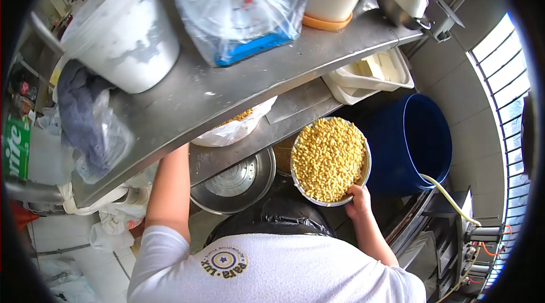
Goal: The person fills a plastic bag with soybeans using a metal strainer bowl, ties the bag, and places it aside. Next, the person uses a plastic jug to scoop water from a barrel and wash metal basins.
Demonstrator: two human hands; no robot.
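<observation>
My right hand [359,202] grips the near right rim of a round light-coloured bowl [368,173], thumb over its edge. Small yellow kernels or beans [328,158] are heaped in it; I cannot tell which. My left forearm [172,189] reaches under the steel table, whose edge hides the left hand. Near that arm, on the lower shelf, stands a white container lined with plastic [235,132], with brownish-orange grains inside. A wide metal basin [213,199] lies lower down, below the shelf.
The steel tabletop [227,84] overhangs the lower shelf. On it are a white bucket [128,36], a plastic-wrapped scale with a blue base [250,47] and a grey cloth [82,110]. A blue barrel [386,138], white trays [369,84] and a hose [454,201] are on the right.
</observation>
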